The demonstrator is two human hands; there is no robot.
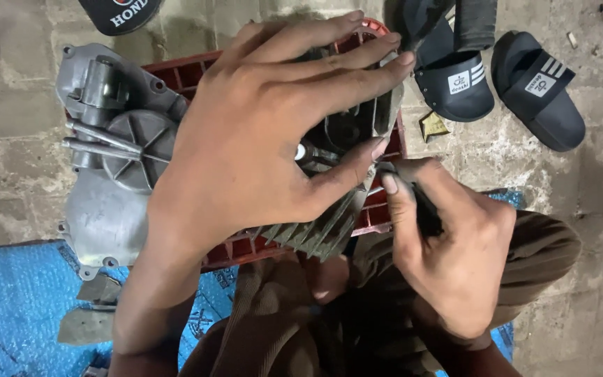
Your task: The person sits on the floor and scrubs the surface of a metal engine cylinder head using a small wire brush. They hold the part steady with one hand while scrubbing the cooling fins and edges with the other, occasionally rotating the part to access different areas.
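Note:
My left hand [259, 132] is spread over a grey finned engine cylinder [319, 234] and grips it from above, thumb hooked on its near edge. The cylinder sits on a grey engine case [109, 174] that rests on a red plastic crate [190, 73]. My right hand [448, 244] is closed around a thin dark tool [423, 209], its tip held against the cylinder's right side next to my left thumb. Most of the cylinder is hidden under my left hand.
A pair of dark slide sandals [535, 87] lies on the rough concrete floor at the upper right. A blue sheet [15, 307] covers the floor at the lower left. A dark helmet-like object [116, 14] lies at the top edge. My brown-trousered knees [546, 251] are below.

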